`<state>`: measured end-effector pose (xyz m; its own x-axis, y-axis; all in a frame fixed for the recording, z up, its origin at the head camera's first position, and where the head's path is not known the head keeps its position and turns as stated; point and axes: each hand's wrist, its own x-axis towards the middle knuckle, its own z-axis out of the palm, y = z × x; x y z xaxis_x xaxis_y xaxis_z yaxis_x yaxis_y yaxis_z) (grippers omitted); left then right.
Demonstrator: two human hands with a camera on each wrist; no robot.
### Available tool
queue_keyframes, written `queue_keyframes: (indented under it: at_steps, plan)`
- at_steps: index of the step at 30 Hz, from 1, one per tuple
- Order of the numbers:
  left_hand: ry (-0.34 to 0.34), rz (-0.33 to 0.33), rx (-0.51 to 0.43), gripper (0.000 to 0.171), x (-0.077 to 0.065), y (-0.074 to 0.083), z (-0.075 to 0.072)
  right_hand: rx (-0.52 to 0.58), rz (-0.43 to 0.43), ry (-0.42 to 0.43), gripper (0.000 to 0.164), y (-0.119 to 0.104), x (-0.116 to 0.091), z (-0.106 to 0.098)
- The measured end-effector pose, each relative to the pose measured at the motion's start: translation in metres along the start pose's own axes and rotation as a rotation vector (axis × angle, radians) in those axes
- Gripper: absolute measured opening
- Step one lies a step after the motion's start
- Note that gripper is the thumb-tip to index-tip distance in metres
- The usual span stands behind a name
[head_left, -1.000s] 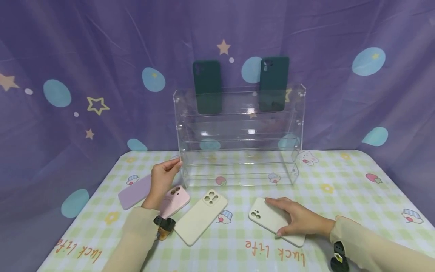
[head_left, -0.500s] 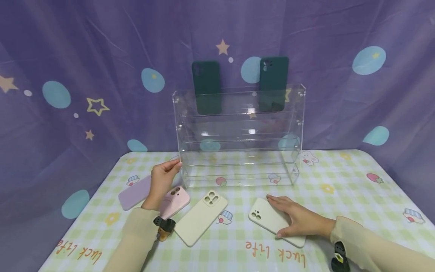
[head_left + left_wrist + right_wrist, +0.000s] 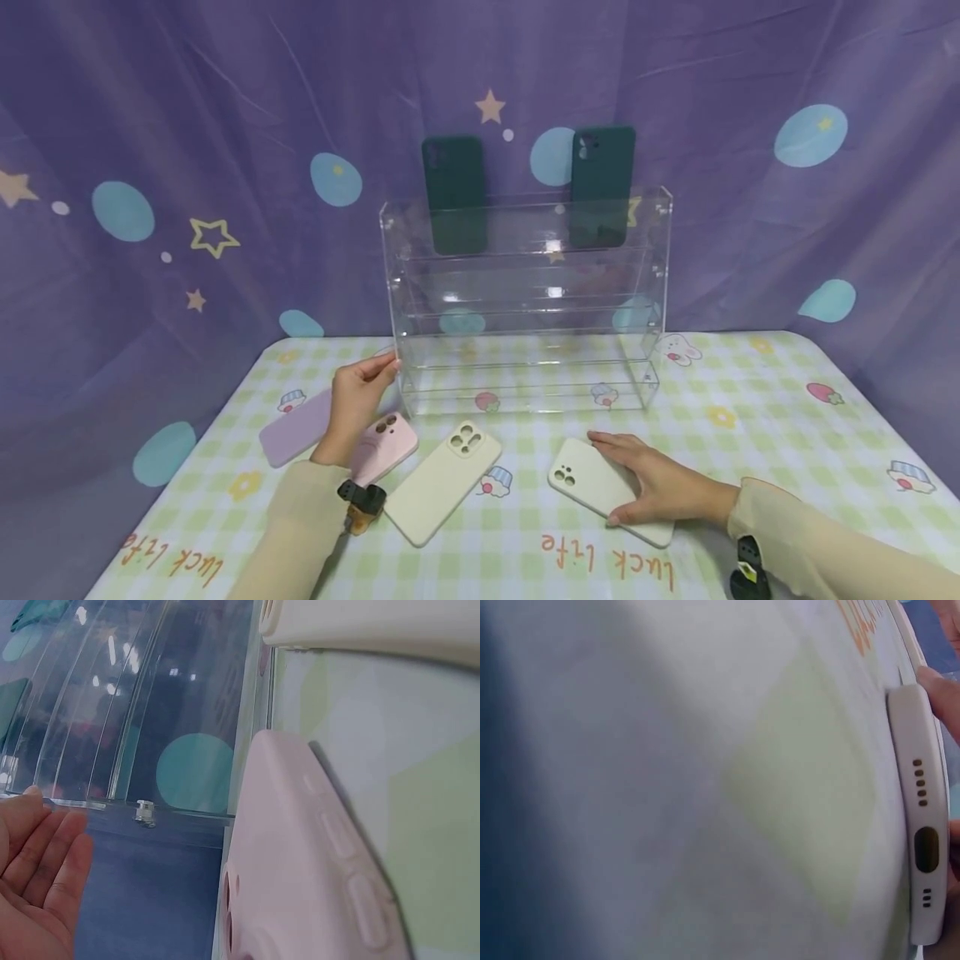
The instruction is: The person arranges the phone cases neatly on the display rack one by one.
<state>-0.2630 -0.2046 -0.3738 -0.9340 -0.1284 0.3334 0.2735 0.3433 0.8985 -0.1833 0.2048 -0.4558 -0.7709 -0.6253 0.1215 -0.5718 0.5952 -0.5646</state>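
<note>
A clear acrylic tiered display rack (image 3: 525, 333) stands at the back of the table. My left hand (image 3: 358, 400) holds its left side edge between thumb and fingertips; in the left wrist view the fingers (image 3: 64, 877) meet that side panel. My right hand (image 3: 660, 483) spans a white phone case (image 3: 585, 475) lying on the cloth, thumb at its near edge and fingers at its far edge. The right wrist view shows the case's port end (image 3: 922, 817). Two dark green phone cases, one left (image 3: 455, 183) and one right (image 3: 603, 179), stand upright in the top tier.
A cream phone case (image 3: 438, 492) lies in front of the rack. Left of it are a pink phone case (image 3: 386, 450) and a lilac phone case (image 3: 296, 429), both partly behind the left arm. A patterned purple curtain (image 3: 247, 125) hangs behind the checked tablecloth (image 3: 750, 442).
</note>
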Motion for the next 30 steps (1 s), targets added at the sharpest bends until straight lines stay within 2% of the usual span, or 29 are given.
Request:
queue_keyframes:
  at_steps: [5,9,12,16,19,21,24,26,30]
  plan:
    - [0.015,0.000,0.012,0.026,0.008,-0.024,-0.001,0.032,0.026,0.005,0.093,-0.001,0.003,0.002]
    - [0.008,0.007,0.003,0.026,0.007,-0.024,0.000,0.038,0.020,0.027,0.091,-0.002,0.002,0.004]
    - [0.008,-0.003,0.005,0.026,0.007,-0.024,0.001,0.069,0.045,0.041,0.089,-0.004,0.000,0.004]
    - [0.006,-0.036,0.006,0.026,0.006,-0.019,0.001,0.126,0.104,0.049,0.088,-0.007,-0.002,0.001]
    - [0.005,-0.042,0.011,0.024,0.003,-0.008,0.000,0.162,0.112,0.059,0.085,-0.008,-0.001,-0.002]
    - [0.004,-0.036,0.017,0.023,0.000,0.001,0.000,0.211,0.113,0.082,0.077,-0.007,0.000,-0.004]
    - [-0.001,-0.026,0.034,0.023,-0.005,0.012,0.001,0.323,0.116,0.126,0.056,-0.003,0.003,-0.008]
    - [0.001,-0.025,0.035,0.022,-0.006,0.014,0.001,0.406,0.134,0.153,0.044,-0.001,0.004,-0.013]
    - [0.007,-0.021,0.034,0.022,-0.007,0.016,0.000,0.512,0.189,0.176,0.036,-0.001,0.008,-0.027]
